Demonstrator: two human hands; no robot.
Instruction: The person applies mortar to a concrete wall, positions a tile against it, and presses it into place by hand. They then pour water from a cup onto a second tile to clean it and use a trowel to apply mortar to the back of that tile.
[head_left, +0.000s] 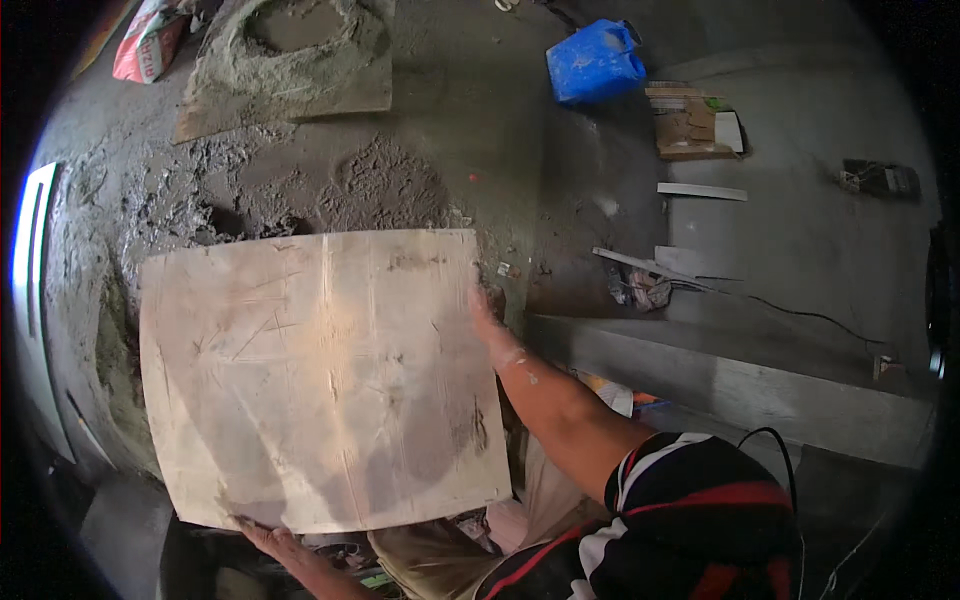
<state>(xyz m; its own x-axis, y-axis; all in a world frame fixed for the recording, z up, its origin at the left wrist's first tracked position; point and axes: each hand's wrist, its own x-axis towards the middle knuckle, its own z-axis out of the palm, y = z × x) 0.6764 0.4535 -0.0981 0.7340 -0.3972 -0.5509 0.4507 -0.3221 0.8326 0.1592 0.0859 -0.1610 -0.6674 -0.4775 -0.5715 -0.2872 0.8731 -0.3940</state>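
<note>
A large, pale square tile point(300, 390), smudged and scratched, is tilted in front of me, over grey wet mortar point(380, 185) spread on the floor. My left hand point(275, 542) is closed on its near edge, toward the left corner, with part of the fingers hidden. At the right edge, close to the far corner, my right hand point(487, 308) grips it, the fingers partly behind. Dried mortar specks my right wrist. Whatever lies directly beneath the tile is hidden.
Beyond the mortar, a board point(340, 103) carries a ring of mixed mortar. A red-and-white bag point(150, 45) stands far left, a blue jerrycan point(595, 65) far right. Cardboard point(690, 130), a white strip point(702, 191) and a cable point(800, 312) lie right, past a raised ledge point(720, 375).
</note>
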